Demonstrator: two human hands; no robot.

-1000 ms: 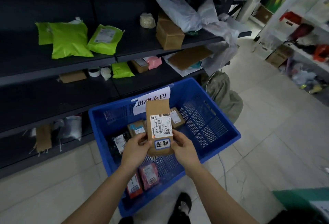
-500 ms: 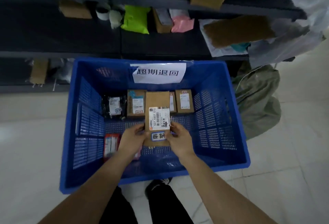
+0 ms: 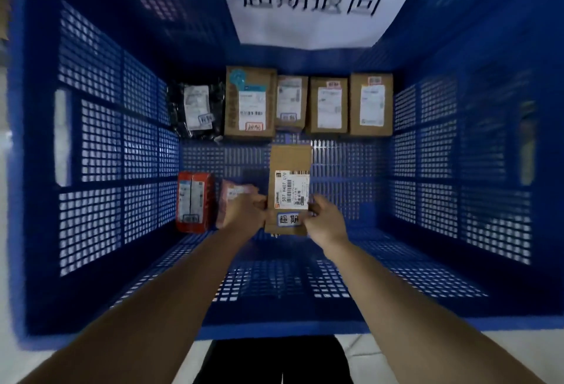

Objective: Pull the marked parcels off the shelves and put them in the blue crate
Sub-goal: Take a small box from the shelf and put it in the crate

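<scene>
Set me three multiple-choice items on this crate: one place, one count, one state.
1. The red parcel lies: A) by the left wall of the blue crate; B) in the far row; C) outside it.
2. The far row holds how many brown boxes: A) two; B) four; C) six.
3. The brown parcel marked 507 is: A) lying free; B) pinched by one hand; C) held by the left hand and right hand.
Key: 1A, it sits beside the left mesh wall; 2B, four stand right of the black bag; 3C, both hands grip its lower end.
</scene>
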